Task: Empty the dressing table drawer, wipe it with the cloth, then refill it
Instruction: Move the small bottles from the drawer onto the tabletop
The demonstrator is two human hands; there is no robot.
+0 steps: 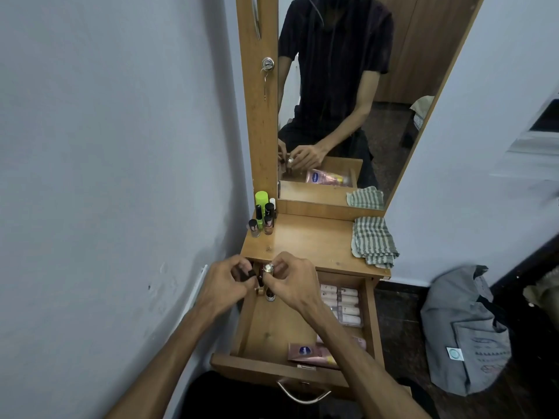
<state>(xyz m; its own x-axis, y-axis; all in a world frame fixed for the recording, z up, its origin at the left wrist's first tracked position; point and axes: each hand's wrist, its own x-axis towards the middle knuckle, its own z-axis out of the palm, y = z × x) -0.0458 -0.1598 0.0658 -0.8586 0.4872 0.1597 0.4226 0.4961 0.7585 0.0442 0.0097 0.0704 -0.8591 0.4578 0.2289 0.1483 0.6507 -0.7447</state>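
The drawer of the dressing table stands pulled out, with its metal handle toward the person. Both hands are over its rear left corner. The right hand has its fingers curled around a small silver-capped bottle, held upright; its grip is closed on it. The left hand is curled around a small dark item; what the item is cannot be told.

Inside the drawer, a row of pale pink tubes lies along the right side, and a pink tube with a blue label lies at the front right.

On the table top, a group of small cosmetic bottles, one with a bright green cap, stands at the rear left corner. The checked cloth lies folded at the right edge, well apart from both hands.

A mirror rises behind the table. A grey bag sits on the floor to the right.
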